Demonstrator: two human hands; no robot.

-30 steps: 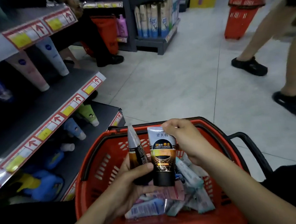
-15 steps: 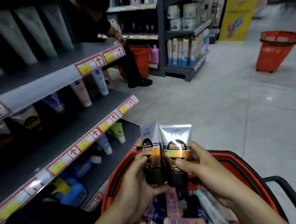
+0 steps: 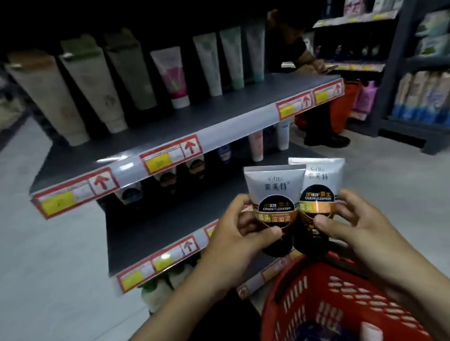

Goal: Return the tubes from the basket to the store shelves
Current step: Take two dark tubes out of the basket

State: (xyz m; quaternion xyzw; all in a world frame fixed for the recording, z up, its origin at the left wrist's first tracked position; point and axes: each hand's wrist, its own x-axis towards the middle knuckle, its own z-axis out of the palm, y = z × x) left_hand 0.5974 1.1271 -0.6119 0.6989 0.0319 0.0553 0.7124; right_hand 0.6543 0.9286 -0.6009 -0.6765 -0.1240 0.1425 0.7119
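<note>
My left hand (image 3: 239, 238) grips a white, black and orange cleanser tube (image 3: 273, 191), held upright with its cap down. Right beside it, touching, is a matching tube (image 3: 321, 179) held by my right hand (image 3: 361, 227). Both tubes hang in front of the middle shelf (image 3: 169, 227), above the red basket (image 3: 307, 297) at the lower right. Several tubes lie blurred inside the basket. Similar dark-capped tubes (image 3: 166, 179) stand at the back of the middle shelf.
The upper shelf (image 3: 162, 132) carries several tall pale tubes and a pink one (image 3: 172, 75). A crouching person (image 3: 304, 58) works at the aisle's far end beside another rack (image 3: 411, 77). Grey floor lies to the left and right.
Both hands have lifted the two tubes higher above the basket. My view has swung left and up, facing the shelves more squarely.
</note>
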